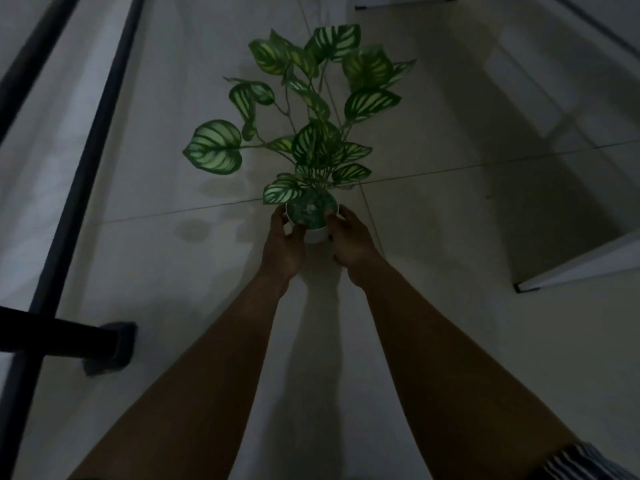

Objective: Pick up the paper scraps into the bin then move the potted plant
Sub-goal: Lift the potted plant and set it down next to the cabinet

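Note:
The potted plant (313, 147) has green and pale striped leaves and a small white pot (316, 233). It is in the middle of the head view, over a pale tiled floor. My left hand (284, 245) clasps the pot's left side and my right hand (351, 237) clasps its right side, fingers curled around the rim. Both arms are stretched forward. I cannot tell whether the pot rests on the floor or is held above it. No paper scraps or bin are in view.
A dark metal frame (86, 157) runs along the left, with a black foot (110, 346) on the floor at lower left. A pale furniture edge (581, 265) with a dark corner stands at the right. The scene is dim.

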